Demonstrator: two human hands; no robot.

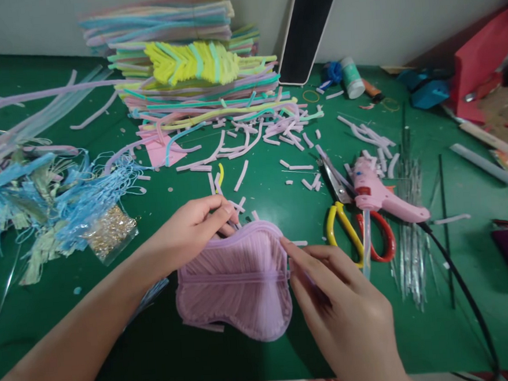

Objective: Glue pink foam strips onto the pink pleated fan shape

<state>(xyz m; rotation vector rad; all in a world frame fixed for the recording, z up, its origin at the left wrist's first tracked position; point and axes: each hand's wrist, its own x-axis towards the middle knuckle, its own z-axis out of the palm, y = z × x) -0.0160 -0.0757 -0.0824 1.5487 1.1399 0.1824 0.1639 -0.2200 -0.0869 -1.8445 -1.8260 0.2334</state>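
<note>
A lilac pipe-cleaner butterfly wing (234,279), with a raised rim and a rib across its middle, is held just above the front of the table. My left hand (210,219) is closed at its upper left edge, thumb and fingers pinched together there. At the right edge, my right hand (340,300) grips the rim with its thumb and index finger. Short lilac pipe-cleaner offcuts (244,176) lie beyond the wing. Right of it are scissors (337,222) with yellow and red handles, and a pink hot glue gun (378,193) resting near their blades.
Bundles of coloured pipe cleaners (204,95) are stacked at the back, a yellow-green piece (193,61) on top. Blue tassels (84,193) and a bag of gold bits (111,232) lie left. Thin wires (413,231) and the black glue-gun cord (461,286) are on the right.
</note>
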